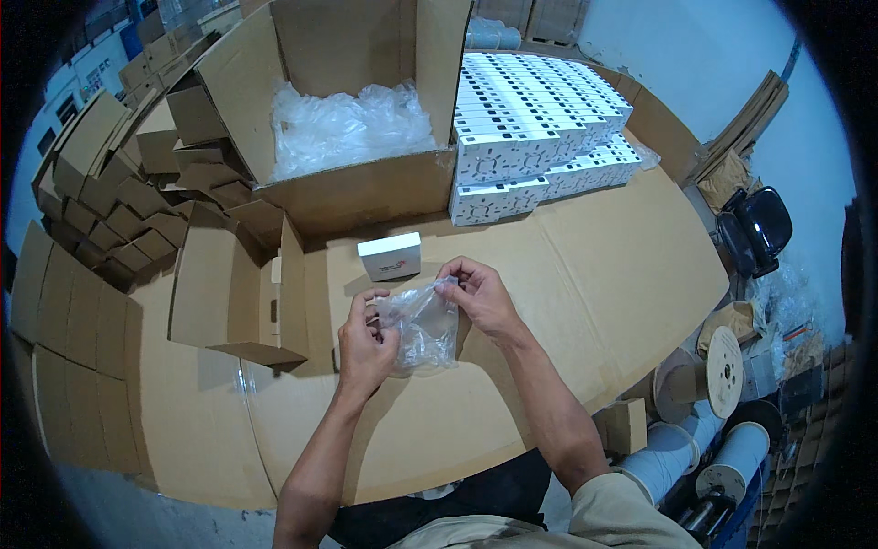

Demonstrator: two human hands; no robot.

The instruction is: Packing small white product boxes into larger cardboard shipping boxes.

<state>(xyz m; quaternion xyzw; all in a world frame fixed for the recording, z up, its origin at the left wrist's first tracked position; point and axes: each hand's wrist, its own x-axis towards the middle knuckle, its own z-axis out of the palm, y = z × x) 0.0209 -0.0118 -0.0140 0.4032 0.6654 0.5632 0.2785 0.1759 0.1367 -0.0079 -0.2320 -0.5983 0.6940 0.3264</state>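
Between my two hands hangs a clear plastic bag point(425, 328), crinkled and see-through. My left hand point(368, 346) grips its upper left edge, fingers curled. At the upper right corner, my right hand point(477, 297) pinches the film between thumb and fingers. Whether the bag holds anything is hard to make out. Just beyond the hands, a small white box point(390, 256) stands upright on the cardboard-covered table point(585, 302). To the left is an open brown carton point(233, 293).
At the back, a large carton point(357, 197) is filled with clear plastic bags point(352, 128). Stacked white boxes point(526, 128) stand right of it. Folded cardboard boxes point(110, 201) pile up at the left. Cable spools point(722, 371) and a black chair point(757, 229) are off the right edge.
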